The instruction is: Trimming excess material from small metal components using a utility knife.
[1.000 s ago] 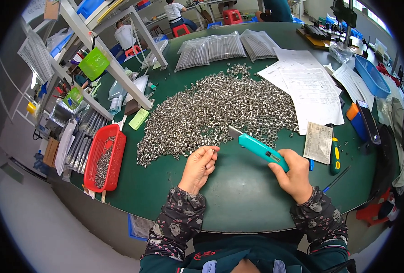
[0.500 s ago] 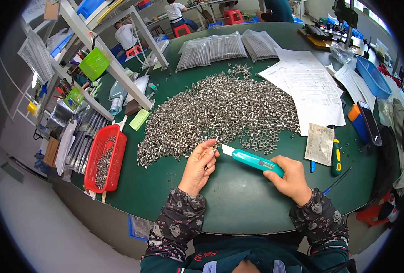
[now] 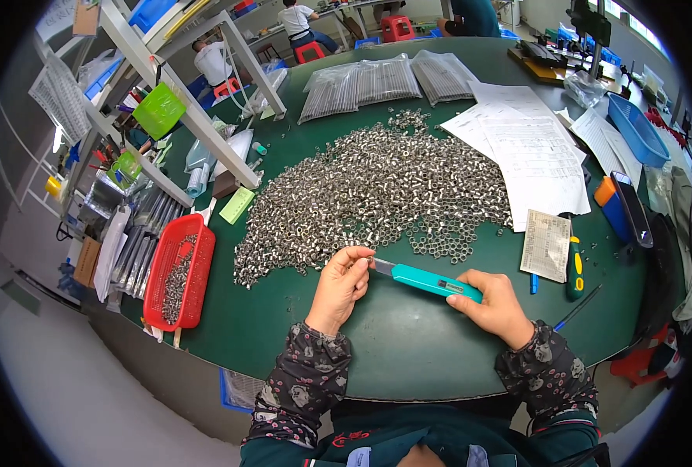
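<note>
My right hand (image 3: pixel 492 302) is wrapped round the teal handle of a utility knife (image 3: pixel 430 282), its blade pointing left. The blade's tip meets a small metal ring (image 3: pixel 371 261) pinched between the thumb and fingers of my left hand (image 3: pixel 341 284); the fingertips hide most of that ring. Just beyond both hands spreads a large heap of small metal rings (image 3: pixel 377 187) on the green table (image 3: pixel 393 350). To the left, a red plastic basket (image 3: pixel 197 288) holds more small metal pieces.
Clear bags of metal tubes (image 3: pixel 389 82) lie behind the heap. Right of it are paper sheets (image 3: pixel 534 156), a yellow-green screwdriver (image 3: pixel 575 268), a pen (image 3: pixel 579 308), a phone (image 3: pixel 631 208) and a blue tray (image 3: pixel 639 131). A white shelf frame (image 3: pixel 198 109) rises at left. People sit farther back.
The knife has turned slightly, and its blade has come left and down against the ring in my left hand. My left fingers have closed in a little more.
</note>
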`<action>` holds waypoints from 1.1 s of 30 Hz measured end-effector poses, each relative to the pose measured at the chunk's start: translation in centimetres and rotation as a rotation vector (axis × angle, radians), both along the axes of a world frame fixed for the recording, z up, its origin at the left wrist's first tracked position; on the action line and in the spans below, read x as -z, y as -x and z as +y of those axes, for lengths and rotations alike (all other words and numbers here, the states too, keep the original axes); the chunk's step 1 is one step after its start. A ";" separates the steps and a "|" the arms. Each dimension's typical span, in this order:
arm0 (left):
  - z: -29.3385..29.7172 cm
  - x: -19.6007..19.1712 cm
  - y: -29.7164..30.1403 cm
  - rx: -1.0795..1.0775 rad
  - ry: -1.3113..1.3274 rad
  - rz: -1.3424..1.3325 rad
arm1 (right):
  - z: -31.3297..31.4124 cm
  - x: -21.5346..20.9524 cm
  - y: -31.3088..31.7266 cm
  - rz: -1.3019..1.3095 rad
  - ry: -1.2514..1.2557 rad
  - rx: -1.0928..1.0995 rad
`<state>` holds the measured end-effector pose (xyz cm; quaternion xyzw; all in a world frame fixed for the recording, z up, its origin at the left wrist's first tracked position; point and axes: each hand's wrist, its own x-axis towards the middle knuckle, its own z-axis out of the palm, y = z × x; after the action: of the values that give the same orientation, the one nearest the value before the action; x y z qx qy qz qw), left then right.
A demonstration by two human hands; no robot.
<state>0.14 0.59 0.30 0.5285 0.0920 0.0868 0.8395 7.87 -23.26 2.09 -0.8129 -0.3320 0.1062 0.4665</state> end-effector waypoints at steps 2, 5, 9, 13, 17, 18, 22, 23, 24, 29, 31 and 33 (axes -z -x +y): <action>-0.1 -0.1 0.0 -0.023 -0.010 0.013 | -0.1 -0.1 0.0 0.058 0.014 -0.019; -0.2 0.0 0.0 -0.011 -0.003 0.010 | -0.1 -0.3 -0.1 0.078 0.018 -0.031; 0.0 0.0 0.1 0.036 -0.089 0.028 | 0.0 -0.2 0.0 0.047 0.049 -0.029; -0.3 -0.5 0.1 0.006 0.076 0.079 | 0.3 0.1 0.5 -0.409 -0.138 0.032; 0.3 -0.3 0.1 -0.004 0.192 0.060 | -0.1 -0.6 0.0 -0.304 -0.130 0.135; 0.4 -0.3 0.1 -0.005 0.191 0.058 | -0.1 -0.5 0.0 -0.306 -0.131 0.134; 0.6 -0.1 0.3 0.023 0.201 0.063 | 0.0 -0.4 0.1 -0.330 -0.014 0.065; 0.6 -0.1 0.3 0.029 0.210 0.060 | 0.0 -0.6 0.2 -0.331 -0.056 0.088; 0.5 -0.1 0.2 0.031 0.211 0.060 | -0.1 -0.8 0.3 -0.331 -0.099 0.111; 0.4 -0.1 0.1 0.013 0.242 0.024 | -0.1 -0.3 0.0 -0.560 0.143 0.095; 0.5 -0.1 0.0 0.013 0.219 0.022 | -0.1 -0.3 0.0 -0.567 0.176 0.076; 0.5 0.0 0.0 0.011 0.195 0.021 | 0.0 -0.1 0.1 -0.476 0.027 0.103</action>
<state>0.10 1.07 0.26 0.4456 0.1059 0.0671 0.8864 7.80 -23.30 2.20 -0.8370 -0.3891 -0.1080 0.3693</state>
